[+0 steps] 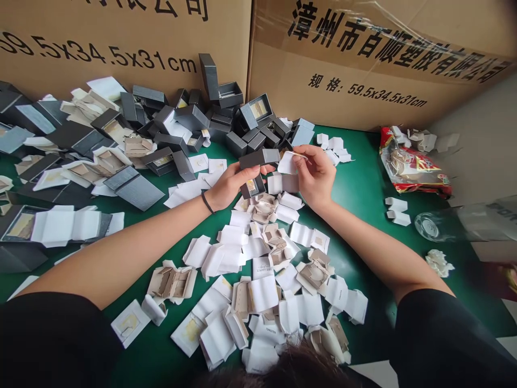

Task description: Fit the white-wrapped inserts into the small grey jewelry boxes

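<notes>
Above a green tabletop, at the centre of the frame, my left hand grips a small black box that stands open, its hollow facing me, my thumb pressed along its upper part. Just beside it, my right hand pinches a white paper slip between thumb and fingers. A thin dark band circles my left wrist, and black sleeves fill both lower corners.

Two large cardboard cartons wall off the back of the surface across the top of the frame, printed with black Chinese characters and figures; clear tape glints on the one at upper right. Against them, from the left edge to the middle, lies a jumbled heap of black boxes, several open, with pale inserts among them. Folded white papers, some showing tan undersides, spread from below my hands to the bottom edge.

The green shows widest right of centre, where light reflects off it. At right, a red and clear packet lies near a pale wall. Below it, a transparent bottle lies on its side, base toward the middle, with a crumpled white tissue just beneath in the frame.
</notes>
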Demonstrator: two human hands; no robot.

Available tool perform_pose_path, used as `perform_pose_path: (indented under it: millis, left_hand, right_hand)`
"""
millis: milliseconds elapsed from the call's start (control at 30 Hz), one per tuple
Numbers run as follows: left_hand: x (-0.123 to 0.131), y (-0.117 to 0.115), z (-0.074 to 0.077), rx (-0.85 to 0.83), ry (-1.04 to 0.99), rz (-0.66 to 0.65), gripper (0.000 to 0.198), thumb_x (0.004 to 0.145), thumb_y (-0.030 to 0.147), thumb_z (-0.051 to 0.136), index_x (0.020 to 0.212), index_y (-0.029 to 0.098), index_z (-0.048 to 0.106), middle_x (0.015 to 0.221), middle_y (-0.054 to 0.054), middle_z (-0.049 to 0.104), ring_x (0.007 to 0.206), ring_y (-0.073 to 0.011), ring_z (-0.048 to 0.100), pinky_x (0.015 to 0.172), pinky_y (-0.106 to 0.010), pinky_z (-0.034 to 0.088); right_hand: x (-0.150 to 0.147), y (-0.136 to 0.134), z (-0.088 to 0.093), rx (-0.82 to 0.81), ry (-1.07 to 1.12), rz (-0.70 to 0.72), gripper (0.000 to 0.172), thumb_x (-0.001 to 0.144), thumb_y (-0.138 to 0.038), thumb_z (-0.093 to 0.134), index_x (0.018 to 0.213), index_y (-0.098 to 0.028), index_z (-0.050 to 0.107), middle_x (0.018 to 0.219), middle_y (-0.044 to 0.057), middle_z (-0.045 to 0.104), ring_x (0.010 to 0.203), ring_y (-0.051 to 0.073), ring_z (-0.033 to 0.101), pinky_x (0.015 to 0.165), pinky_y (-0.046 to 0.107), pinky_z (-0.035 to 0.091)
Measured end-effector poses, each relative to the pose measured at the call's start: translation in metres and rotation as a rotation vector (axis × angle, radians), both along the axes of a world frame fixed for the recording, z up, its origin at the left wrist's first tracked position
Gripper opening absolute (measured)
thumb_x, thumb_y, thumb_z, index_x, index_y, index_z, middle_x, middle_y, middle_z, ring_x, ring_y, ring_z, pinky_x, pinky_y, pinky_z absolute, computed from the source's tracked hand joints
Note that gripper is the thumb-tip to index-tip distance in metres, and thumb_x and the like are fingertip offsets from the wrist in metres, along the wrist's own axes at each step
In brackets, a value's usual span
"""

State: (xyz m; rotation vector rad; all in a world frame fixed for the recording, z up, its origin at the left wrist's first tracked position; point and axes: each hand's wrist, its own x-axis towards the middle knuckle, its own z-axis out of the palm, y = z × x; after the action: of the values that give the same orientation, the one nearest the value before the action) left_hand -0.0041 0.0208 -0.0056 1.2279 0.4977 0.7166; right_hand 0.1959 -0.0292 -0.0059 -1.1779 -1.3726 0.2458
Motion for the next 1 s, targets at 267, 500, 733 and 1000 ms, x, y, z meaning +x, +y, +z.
perform_pose_path:
  millis: [267,500,733,1000]
  left_hand:
    - [-0.001,-0.001,0.007,0.119,0.047,-0.08,0.05,0.07,0.056,0.068,0.096,0.013,0.069,0.096,-0.006,0.069,0.09,-0.0172,0.063,0.078,-0.026,0.049]
    - [0.0,-0.002,0.01,0.192,0.161,-0.08,0.054,0.072,0.059,0.066,0.097,0.011,0.07,0.079,-0.005,0.067,0.07,-0.0124,0.058,0.069,-0.025,0.045]
    - [0.002,-0.004,0.013,0.115,0.17,-0.041,0.06,0.067,0.062,0.069,0.097,0.01,0.07,0.099,-0.009,0.071,0.09,-0.0186,0.064,0.081,-0.026,0.049]
    - [0.008,-0.004,0.008,0.011,0.125,0.061,0.067,0.072,0.07,0.059,0.101,0.01,0.065,0.088,-0.007,0.071,0.072,-0.0146,0.065,0.063,-0.023,0.051]
  right_hand:
    - [-0.011,-0.005,-0.002,-0.112,-0.007,0.029,0.027,0.086,-0.045,0.058,0.085,-0.018,0.059,0.084,0.002,0.06,0.065,0.006,0.056,0.054,0.019,0.05]
    - [-0.014,-0.006,-0.007,-0.195,0.164,0.17,0.036,0.083,-0.053,0.06,0.085,-0.019,0.048,0.065,-0.004,0.05,0.046,0.002,0.047,0.041,0.016,0.04]
    - [-0.016,-0.008,0.0,-0.18,0.206,0.141,0.037,0.082,-0.053,0.062,0.083,-0.018,0.048,0.07,-0.002,0.052,0.049,0.002,0.047,0.042,0.017,0.042]
    - [-0.022,-0.015,0.005,-0.08,0.131,0.089,0.023,0.091,-0.043,0.053,0.091,-0.023,0.043,0.064,-0.004,0.046,0.049,0.005,0.052,0.042,0.019,0.043]
